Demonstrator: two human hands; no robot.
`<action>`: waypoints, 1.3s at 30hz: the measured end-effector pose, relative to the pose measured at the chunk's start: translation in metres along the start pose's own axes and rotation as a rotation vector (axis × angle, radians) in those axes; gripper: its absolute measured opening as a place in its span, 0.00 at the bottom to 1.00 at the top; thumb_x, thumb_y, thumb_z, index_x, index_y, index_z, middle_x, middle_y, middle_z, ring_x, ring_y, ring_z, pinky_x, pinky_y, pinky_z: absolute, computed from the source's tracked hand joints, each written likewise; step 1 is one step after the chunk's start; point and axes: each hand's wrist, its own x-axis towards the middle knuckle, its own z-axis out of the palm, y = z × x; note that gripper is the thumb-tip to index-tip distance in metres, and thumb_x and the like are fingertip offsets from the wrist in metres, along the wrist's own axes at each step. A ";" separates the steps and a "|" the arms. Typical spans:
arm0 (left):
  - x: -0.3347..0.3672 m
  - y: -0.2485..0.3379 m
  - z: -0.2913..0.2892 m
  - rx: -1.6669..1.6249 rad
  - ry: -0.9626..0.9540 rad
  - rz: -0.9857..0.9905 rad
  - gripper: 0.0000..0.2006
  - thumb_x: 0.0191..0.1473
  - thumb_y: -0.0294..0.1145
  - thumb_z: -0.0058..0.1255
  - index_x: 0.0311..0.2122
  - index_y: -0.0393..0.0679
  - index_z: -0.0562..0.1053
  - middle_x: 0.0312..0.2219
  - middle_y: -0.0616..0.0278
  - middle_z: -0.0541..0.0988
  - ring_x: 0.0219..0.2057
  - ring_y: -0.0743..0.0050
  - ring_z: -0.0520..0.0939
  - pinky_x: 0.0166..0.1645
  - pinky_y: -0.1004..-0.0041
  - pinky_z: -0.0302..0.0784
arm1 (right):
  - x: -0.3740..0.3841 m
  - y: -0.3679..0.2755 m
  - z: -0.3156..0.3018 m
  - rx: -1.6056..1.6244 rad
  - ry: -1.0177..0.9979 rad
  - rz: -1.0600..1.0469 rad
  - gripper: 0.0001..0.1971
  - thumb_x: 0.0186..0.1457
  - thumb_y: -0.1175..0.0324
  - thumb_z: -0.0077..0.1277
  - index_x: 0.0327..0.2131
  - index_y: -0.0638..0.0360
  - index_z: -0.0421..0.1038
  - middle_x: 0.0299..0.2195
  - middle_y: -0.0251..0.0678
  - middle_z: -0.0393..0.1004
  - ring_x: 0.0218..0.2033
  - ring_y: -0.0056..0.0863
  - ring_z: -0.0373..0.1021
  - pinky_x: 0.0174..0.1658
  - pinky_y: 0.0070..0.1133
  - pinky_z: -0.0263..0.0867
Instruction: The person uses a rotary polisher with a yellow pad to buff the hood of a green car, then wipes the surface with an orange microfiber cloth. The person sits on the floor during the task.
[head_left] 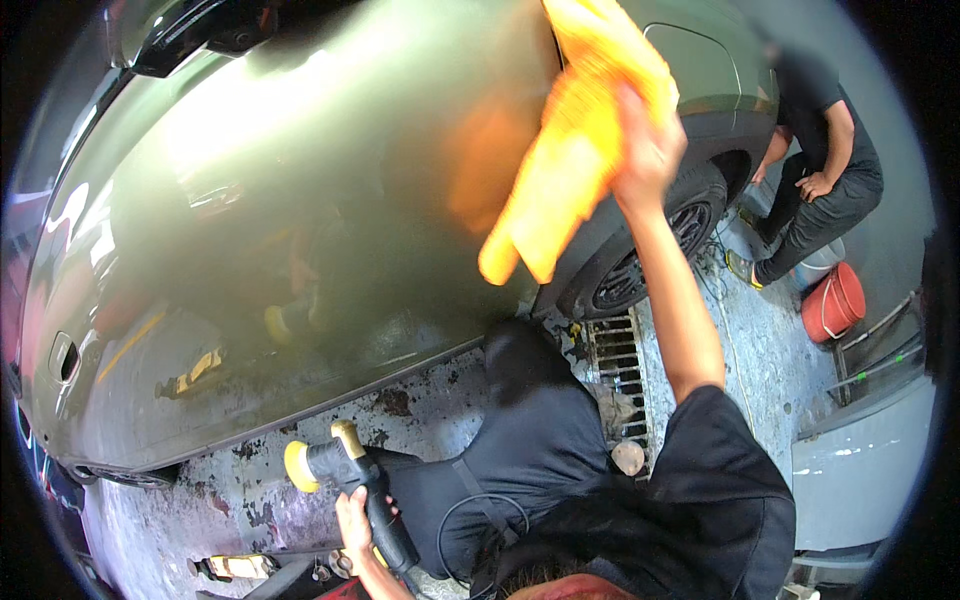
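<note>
My right hand (650, 150) is raised and closed around an orange cloth (570, 160), which is blurred by motion. The cloth hangs in front of the glossy olive-green car door (350, 220), and its orange reflection shows in the paint. Whether the cloth touches the panel I cannot tell. Low at my left side, my left hand (352, 522) grips the body of a black and gold power polisher (378, 505). The polisher's round yellow pad (300, 467) points left, apart from the car. A black cord (445, 520) loops over my leg.
A car wheel (690, 230) stands right of the door, with a floor drain grate (622, 370) below it. Another person (830, 150) in dark clothes bends near the wheel. Behind them are a red bucket (835, 303) and a pale bucket (815, 262). A mirror (195, 35) juts out at upper left.
</note>
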 end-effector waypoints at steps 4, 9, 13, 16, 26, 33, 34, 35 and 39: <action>-0.028 0.041 -0.027 0.136 0.150 0.088 0.37 0.59 0.43 0.69 0.63 0.28 0.64 0.49 0.40 0.79 0.45 0.56 0.85 0.50 0.61 0.84 | -0.071 -0.018 -0.089 0.498 0.472 0.492 0.23 0.75 0.53 0.48 0.59 0.63 0.73 0.55 0.36 0.80 0.57 0.30 0.75 0.63 0.31 0.70; -0.071 0.113 -0.027 0.649 0.262 0.298 0.55 0.49 0.51 0.75 0.72 0.29 0.59 0.60 0.46 0.73 0.61 0.57 0.74 0.68 0.62 0.67 | -0.119 -0.031 -0.143 1.087 0.203 0.679 0.28 0.72 0.50 0.51 0.63 0.62 0.73 0.63 0.42 0.78 0.62 0.39 0.75 0.68 0.37 0.68; -0.095 0.144 0.036 0.513 0.014 0.249 0.55 0.38 0.48 0.83 0.66 0.28 0.66 0.58 0.46 0.76 0.58 0.57 0.77 0.66 0.62 0.69 | -0.145 -0.042 -0.174 1.223 0.122 0.946 0.29 0.71 0.49 0.52 0.64 0.63 0.73 0.63 0.45 0.78 0.61 0.42 0.77 0.68 0.39 0.69; -0.093 0.104 0.065 1.122 -0.050 0.640 0.48 0.36 0.48 0.86 0.57 0.30 0.70 0.49 0.49 0.82 0.48 0.57 0.83 0.58 0.58 0.78 | -0.162 -0.055 -0.161 1.044 0.429 1.079 0.30 0.69 0.50 0.54 0.62 0.65 0.74 0.59 0.49 0.81 0.59 0.46 0.78 0.66 0.43 0.71; -0.045 -0.040 0.143 1.578 -0.793 1.060 0.31 0.51 0.53 0.63 0.57 0.50 0.76 0.47 0.59 0.78 0.47 0.56 0.81 0.48 0.52 0.73 | -0.170 -0.083 -0.126 0.838 -0.008 1.044 0.24 0.70 0.56 0.55 0.59 0.65 0.74 0.45 0.46 0.84 0.42 0.38 0.84 0.44 0.35 0.81; -0.015 -0.085 0.142 1.589 -0.768 0.817 0.31 0.51 0.56 0.61 0.59 0.56 0.77 0.41 0.60 0.76 0.44 0.58 0.79 0.47 0.56 0.67 | -0.197 -0.073 -0.107 0.916 -0.338 1.136 0.24 0.69 0.62 0.56 0.61 0.70 0.72 0.52 0.42 0.81 0.55 0.31 0.78 0.62 0.30 0.71; -0.015 -0.086 0.143 1.570 -0.792 0.821 0.31 0.51 0.57 0.61 0.59 0.56 0.77 0.41 0.59 0.77 0.44 0.58 0.79 0.46 0.57 0.67 | -0.197 -0.071 -0.100 0.870 -0.447 1.093 0.23 0.69 0.62 0.56 0.59 0.70 0.73 0.52 0.41 0.81 0.55 0.29 0.77 0.62 0.28 0.70; -0.014 -0.085 0.144 1.550 -0.818 0.827 0.31 0.51 0.57 0.60 0.59 0.56 0.78 0.40 0.59 0.77 0.43 0.58 0.79 0.46 0.57 0.66 | -0.198 -0.069 -0.090 0.819 -0.553 1.048 0.22 0.68 0.63 0.56 0.58 0.70 0.74 0.51 0.40 0.81 0.54 0.27 0.77 0.61 0.27 0.70; -0.016 0.015 0.166 1.066 -0.754 0.464 0.24 0.58 0.38 0.66 0.57 0.40 0.75 0.36 0.60 0.81 0.35 0.71 0.80 0.38 0.66 0.74 | -0.189 -0.075 -0.057 0.803 -0.938 0.818 0.22 0.64 0.57 0.57 0.50 0.70 0.77 0.43 0.37 0.82 0.46 0.26 0.76 0.54 0.26 0.69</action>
